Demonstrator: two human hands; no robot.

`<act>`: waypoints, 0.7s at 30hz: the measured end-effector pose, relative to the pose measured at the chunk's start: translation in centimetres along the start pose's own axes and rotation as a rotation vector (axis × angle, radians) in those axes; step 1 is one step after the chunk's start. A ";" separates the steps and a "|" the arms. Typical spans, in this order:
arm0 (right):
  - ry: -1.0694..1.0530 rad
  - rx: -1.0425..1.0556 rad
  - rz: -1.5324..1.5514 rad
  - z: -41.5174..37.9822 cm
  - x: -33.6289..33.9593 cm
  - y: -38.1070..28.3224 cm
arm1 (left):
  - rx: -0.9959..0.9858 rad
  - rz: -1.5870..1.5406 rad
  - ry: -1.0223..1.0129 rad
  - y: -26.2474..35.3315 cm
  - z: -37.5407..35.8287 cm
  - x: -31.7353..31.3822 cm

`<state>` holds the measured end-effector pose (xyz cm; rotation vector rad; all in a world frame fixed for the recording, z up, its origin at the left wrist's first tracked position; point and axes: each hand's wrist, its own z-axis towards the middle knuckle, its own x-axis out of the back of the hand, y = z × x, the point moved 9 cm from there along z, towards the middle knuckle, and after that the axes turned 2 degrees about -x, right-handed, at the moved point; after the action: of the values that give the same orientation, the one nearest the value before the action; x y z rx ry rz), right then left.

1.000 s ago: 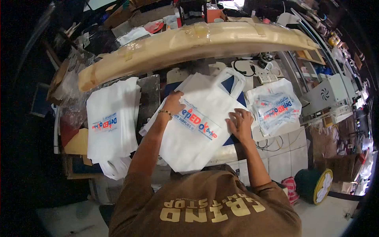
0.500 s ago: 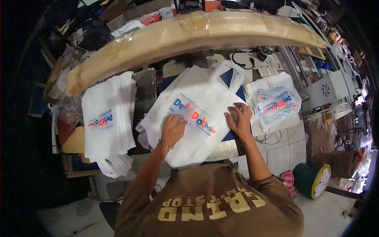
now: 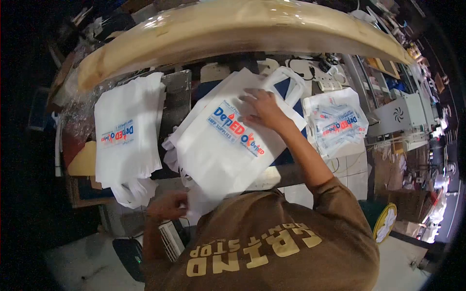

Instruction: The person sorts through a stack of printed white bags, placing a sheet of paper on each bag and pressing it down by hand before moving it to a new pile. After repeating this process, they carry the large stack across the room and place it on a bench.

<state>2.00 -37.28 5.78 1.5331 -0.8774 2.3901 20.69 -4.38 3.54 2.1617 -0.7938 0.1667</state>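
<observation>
White bags printed in blue and red (image 3: pixel 218 160) lie stacked at a slant in the middle, loop handles pointing up and right. My right hand (image 3: pixel 262 109) rests on the upper part of the top bag, fingers spread. Down by the stack's lower left corner is my left hand (image 3: pixel 170 204), blurred and with curled fingers; whether it grips the bag's edge is unclear. A second pile of printed white bags (image 3: pixel 128 131) lies on the left. To the right, loose clear printed pieces (image 3: pixel 337 123) sit on more white material (image 3: pixel 347 98).
A long tan padded bar (image 3: pixel 242 36) arches across the far side. Behind the bags are cables and a power strip (image 3: pixel 330 86). A grey machine (image 3: pixel 399 114) stands at the right. A green round container (image 3: pixel 387 223) is at the lower right.
My left hand has moved off the print, down and left to the stack's lower corner. My right hand has shifted up and left across the bag. The central print is now uncovered.
</observation>
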 end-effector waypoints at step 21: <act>-0.212 0.318 -0.212 10.5 -5.3 -2.9 | -0.028 -0.446 0.746 -10.4 9.1 -5.1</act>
<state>13.79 -39.88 5.36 1.9141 -0.3507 2.3246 21.53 -3.66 -11.08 1.9659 0.1091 0.6698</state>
